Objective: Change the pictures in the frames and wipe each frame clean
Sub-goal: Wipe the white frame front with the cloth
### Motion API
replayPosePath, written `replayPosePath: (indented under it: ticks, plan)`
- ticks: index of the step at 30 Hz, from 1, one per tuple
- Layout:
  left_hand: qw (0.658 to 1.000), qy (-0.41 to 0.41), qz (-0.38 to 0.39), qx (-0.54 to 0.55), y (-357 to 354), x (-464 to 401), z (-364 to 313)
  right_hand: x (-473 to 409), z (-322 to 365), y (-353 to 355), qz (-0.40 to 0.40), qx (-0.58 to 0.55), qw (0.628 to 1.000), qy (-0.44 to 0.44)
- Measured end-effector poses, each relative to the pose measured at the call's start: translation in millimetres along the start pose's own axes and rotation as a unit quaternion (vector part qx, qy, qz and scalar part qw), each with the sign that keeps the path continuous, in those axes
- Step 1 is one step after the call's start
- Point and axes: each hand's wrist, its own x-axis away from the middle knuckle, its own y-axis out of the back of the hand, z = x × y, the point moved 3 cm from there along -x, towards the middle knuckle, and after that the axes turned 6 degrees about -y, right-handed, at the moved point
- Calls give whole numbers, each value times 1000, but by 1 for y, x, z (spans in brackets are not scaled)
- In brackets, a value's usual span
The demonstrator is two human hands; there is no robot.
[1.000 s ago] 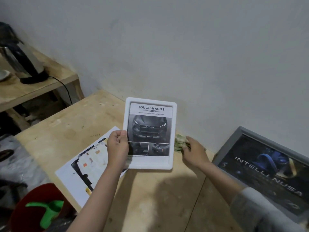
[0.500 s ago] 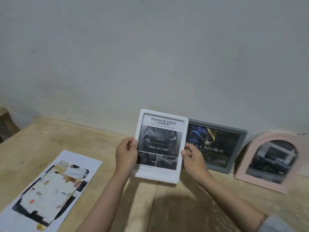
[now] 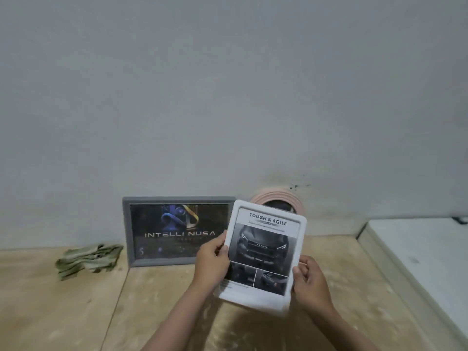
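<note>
Head view — forward, downward, close.

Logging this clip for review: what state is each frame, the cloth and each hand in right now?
white frame: held off the table, tilted, car picture inside
grey frame: propped upright against the wall, picture inside
pink arched frame: against the wall, mostly hidden
cloth: crumpled on the table
left hand: gripping the white frame's left edge
right hand: gripping its right edge
</note>
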Motion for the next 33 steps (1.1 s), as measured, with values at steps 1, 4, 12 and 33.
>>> replayPosePath:
  ticks: [1,4,12,33]
  plan:
    - [1000,-4,8,1,-16,-3,-3,-5,-3,14,-11,-6,1000,2]
    - [999,-3,45,12,-86,-9,-20,-25,-15,73,-48,-2,999,22]
    - [985,18,173,8,-235,-22,-36,-63,-48,185,-153,54,986,43]
    - [978,37,204,-11,-261,15,-29,-66,-112,177,-188,84,979,-3]
